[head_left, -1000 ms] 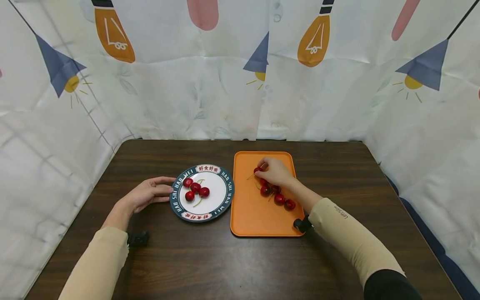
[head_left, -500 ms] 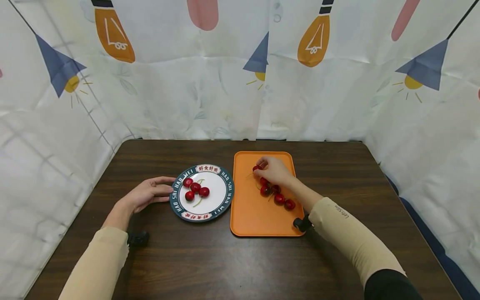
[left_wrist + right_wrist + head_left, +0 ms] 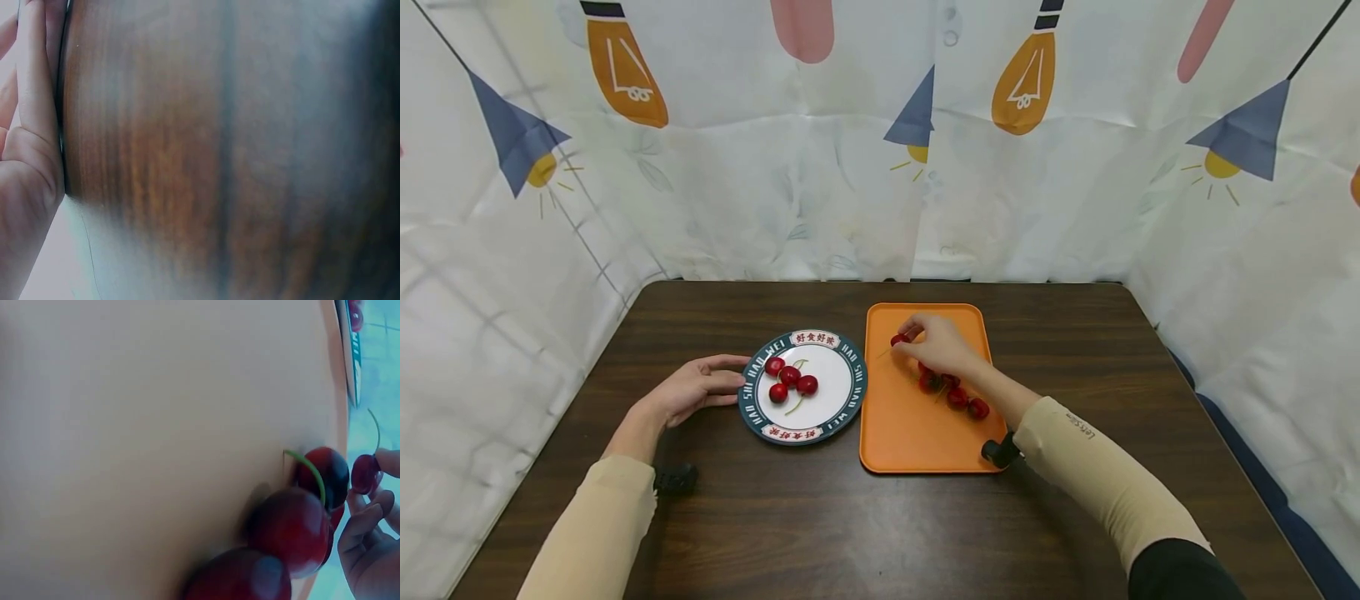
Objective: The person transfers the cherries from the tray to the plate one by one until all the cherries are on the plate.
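Note:
Pinched between the thumb and fingers of my right hand (image 3: pixel 936 343) is a dark red cherry (image 3: pixel 365 474) with a green stem. It is held over the far left part of the orange tray (image 3: pixel 898 442). Several other cherries (image 3: pixel 957 398) lie in a loose diagonal row on that tray, below the hand in the head view. My left hand (image 3: pixel 696 388) touches the left rim of the round plate (image 3: pixel 842 408) with its fingers extended. Several cherries (image 3: pixel 790 377), some with stems, sit on the plate's white middle. The left wrist view shows mostly blurred table and part of that hand.
Plate and tray stand side by side on a dark wood table (image 3: pixel 760 533), the plate's right rim close to the tray's left edge. A printed white curtain (image 3: pixel 737 200) hangs behind the table and along both sides.
My right hand has moved slightly left over the tray, carrying the pinched cherry away from the others. The left hand stays at the plate's rim.

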Action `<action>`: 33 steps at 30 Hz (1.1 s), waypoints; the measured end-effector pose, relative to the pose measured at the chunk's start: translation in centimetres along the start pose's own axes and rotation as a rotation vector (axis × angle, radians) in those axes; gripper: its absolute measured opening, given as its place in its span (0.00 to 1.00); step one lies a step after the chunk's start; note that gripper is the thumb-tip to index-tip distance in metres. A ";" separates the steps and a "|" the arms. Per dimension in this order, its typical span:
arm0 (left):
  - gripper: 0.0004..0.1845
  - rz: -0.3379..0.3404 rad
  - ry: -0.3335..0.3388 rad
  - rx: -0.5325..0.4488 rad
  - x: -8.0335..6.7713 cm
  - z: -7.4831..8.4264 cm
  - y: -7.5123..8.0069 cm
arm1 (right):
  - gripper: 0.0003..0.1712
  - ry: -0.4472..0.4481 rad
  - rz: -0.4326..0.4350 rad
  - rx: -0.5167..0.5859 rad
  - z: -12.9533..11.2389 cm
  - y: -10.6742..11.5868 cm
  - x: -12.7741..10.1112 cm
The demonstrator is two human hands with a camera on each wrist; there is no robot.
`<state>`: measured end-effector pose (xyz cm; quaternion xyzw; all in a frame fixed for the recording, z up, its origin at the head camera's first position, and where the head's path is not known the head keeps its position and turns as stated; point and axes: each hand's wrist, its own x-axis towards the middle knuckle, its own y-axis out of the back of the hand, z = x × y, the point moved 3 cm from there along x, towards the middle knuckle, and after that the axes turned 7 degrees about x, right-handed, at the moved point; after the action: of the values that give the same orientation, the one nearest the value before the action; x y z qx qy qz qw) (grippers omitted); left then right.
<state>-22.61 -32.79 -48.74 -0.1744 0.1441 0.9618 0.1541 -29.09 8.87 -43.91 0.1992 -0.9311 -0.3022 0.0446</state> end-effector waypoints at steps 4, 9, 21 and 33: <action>0.35 0.002 0.004 -0.002 -0.2 0.1 0.1 | 0.17 0.028 -0.020 0.009 -0.5 -0.5 0.0; 0.37 0.007 0.007 0.002 -0.3 0.3 0.1 | 0.18 0.040 -0.038 0.019 -0.9 -1.2 0.1; 0.36 -0.003 0.003 0.006 -0.4 0.4 -0.2 | 0.17 0.087 -0.058 0.044 -2.7 -2.5 0.2; 0.35 0.005 0.003 0.010 -0.2 0.3 -0.2 | 0.14 0.078 -0.115 0.066 -4.0 -4.3 0.4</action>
<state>-22.45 -32.61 -48.46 -0.1748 0.1498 0.9611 0.1526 -27.21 3.34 -43.20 0.2652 -0.9252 -0.2654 0.0569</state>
